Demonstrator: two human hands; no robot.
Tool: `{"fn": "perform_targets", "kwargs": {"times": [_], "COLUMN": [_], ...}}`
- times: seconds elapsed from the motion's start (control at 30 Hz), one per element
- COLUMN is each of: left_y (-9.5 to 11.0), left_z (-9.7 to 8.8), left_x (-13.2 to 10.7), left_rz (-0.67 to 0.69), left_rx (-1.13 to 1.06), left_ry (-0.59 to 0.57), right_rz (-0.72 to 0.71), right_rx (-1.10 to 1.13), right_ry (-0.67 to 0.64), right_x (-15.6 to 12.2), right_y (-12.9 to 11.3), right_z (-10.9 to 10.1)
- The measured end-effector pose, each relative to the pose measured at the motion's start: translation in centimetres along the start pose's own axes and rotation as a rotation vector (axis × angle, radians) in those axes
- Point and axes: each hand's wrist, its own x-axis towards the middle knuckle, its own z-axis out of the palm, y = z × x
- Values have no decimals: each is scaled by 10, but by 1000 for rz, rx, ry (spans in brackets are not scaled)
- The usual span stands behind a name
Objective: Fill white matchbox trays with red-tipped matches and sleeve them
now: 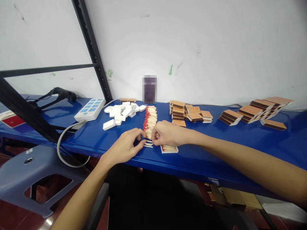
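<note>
A long pile of red-tipped matches (150, 119) runs across the blue table, with several loose matches (148, 143) at its near end. My left hand (128, 144) is at the left side of this end, thumb and forefinger curled in a loose pinch on the match ends. From the right, my right hand (168, 133) has its fingers bent and pinched at the other ends of the matches; its fingertips are partly hidden. Just below my right hand lies a white matchbox tray (169, 152) with matches in it, partly covered by the hand.
White empty trays (120, 111) are heaped to the left. Brown matchbox sleeves (178, 110) stand in stacks right of the matches, with more matchboxes (250, 111) farther right. A power strip (90, 108), black rack post (92, 44) and grey stool (31, 169) are at the left.
</note>
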Motion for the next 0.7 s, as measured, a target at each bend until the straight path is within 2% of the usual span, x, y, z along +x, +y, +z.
{"fn": "perform_targets", "kwargs": {"times": [0.17,0.33,0.6,0.7], "left_y": [1,2,1,0], "left_z": [-1,-1,-1,0], "left_x": [0,0,0,0], "left_rz": [11,10,-1,-8], "left_rx": [31,14,3,12], "left_ry": [-31,-44,-36,-20], "right_rz": [-81,-96,-192,-182], "right_rx": [71,-57,-127,-108], "right_ry": [7,108,99,116], "right_x": [-1,0,6,6], "right_y": [1,4,12,13], "right_z": [-4,-10,-1,-1]}}
